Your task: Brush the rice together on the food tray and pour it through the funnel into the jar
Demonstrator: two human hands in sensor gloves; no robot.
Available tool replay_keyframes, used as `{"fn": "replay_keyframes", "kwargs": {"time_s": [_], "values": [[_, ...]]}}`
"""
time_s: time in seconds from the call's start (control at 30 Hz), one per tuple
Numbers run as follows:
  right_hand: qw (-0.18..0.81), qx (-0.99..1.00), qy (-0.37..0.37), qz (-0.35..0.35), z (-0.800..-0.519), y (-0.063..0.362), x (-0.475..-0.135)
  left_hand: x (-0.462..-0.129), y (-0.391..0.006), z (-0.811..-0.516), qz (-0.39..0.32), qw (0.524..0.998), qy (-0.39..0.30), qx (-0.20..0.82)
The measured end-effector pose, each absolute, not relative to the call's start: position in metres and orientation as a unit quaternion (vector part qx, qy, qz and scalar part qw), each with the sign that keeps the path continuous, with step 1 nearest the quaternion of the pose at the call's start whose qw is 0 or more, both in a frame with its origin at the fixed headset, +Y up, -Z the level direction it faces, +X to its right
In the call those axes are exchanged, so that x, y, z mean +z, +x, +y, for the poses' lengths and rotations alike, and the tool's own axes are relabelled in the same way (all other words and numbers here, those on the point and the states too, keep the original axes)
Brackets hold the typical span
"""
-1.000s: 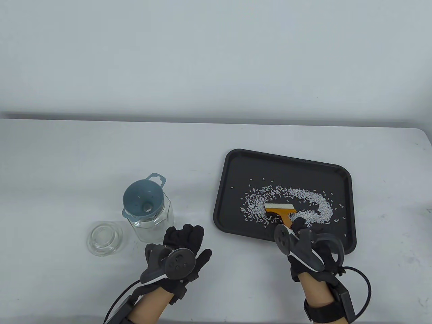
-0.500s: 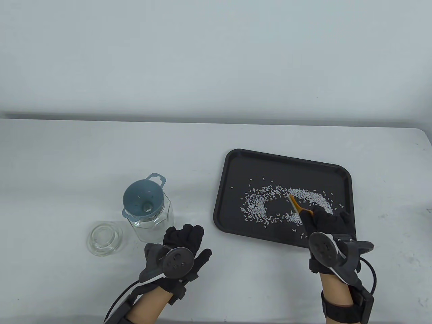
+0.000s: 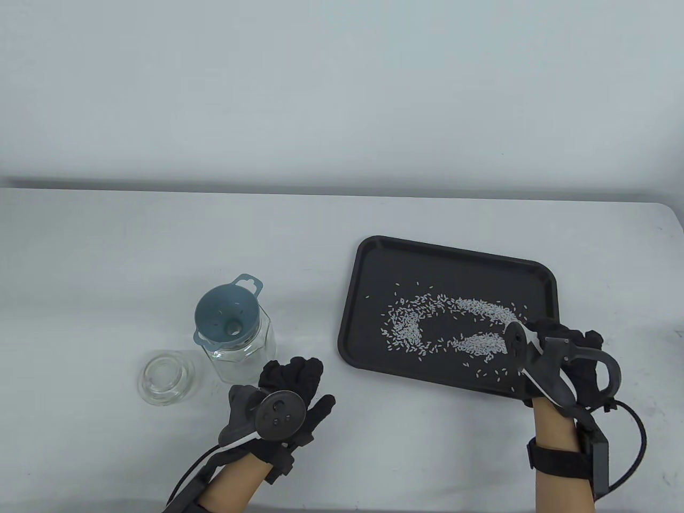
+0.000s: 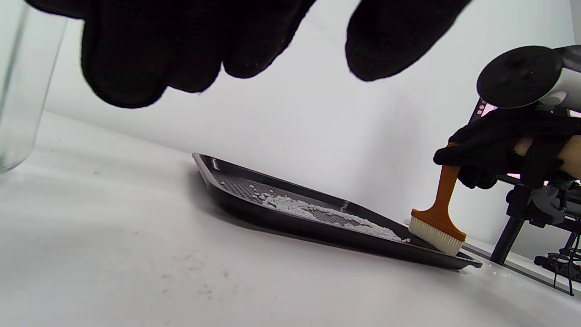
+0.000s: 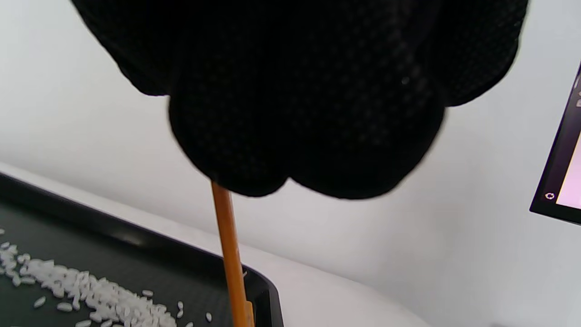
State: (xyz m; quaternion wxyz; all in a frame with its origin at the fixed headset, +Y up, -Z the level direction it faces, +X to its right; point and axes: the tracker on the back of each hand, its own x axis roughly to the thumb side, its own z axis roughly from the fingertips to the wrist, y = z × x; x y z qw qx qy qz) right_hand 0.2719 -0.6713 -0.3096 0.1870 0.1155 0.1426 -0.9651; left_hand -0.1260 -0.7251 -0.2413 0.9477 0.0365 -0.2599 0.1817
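A black food tray [image 3: 454, 267] lies right of centre, with white rice [image 3: 406, 326] spread on it in a loose ring. My right hand [image 3: 585, 344] hovers over the tray's right near corner. It grips the orange handle of a brush [image 4: 439, 218], which stands upright with its white bristles down at the tray's rim. In the table view the tracker hides the brush. At the left stands a glass jar [image 3: 246, 347] with a blue funnel [image 3: 227, 318] in its mouth. My left hand [image 3: 293, 374] rests flat on the table just in front of the jar, holding nothing.
A round glass lid [image 3: 165, 377] lies left of the jar. A few loose grains [image 3: 494, 373] sit near the tray's front rim. In the left wrist view, a black stand [image 4: 513, 227] rises beyond the table's right end.
My right hand has carried the brush from the middle of the rice ring to the tray's right near corner. The left hand has stayed where it was.
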Motion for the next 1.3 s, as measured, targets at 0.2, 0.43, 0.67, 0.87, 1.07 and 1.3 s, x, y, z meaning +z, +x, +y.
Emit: {"fn": "replay_keyframes", "kwargs": {"time_s": [0.2,0.43,0.67,0.87,1.07,1.3], "values": [[0.128,-0.984,0.072,0.098,-0.680,0.223,-0.332,-0.241,-0.125,-0.724,-0.261,0.947,0.036,0.183],[0.005,-0.988,-0.014,0.151,-0.673,0.134,-0.337,-0.242,-0.128,-0.726,-0.259,0.947,0.028,0.186],[0.001,-0.981,-0.047,0.187,-0.651,0.112,-0.330,-0.240,-0.129,-0.725,-0.259,0.946,0.023,0.193],[0.095,-0.977,0.018,0.192,-0.633,0.173,-0.327,-0.241,-0.128,-0.726,-0.258,0.946,0.020,0.197],[0.126,-0.977,0.052,0.164,-0.657,0.242,-0.329,-0.241,-0.123,-0.727,-0.261,0.946,0.017,0.194],[0.208,-0.973,0.058,0.085,-0.710,0.259,-0.337,-0.241,-0.123,-0.728,-0.261,0.945,0.011,0.195]]}}
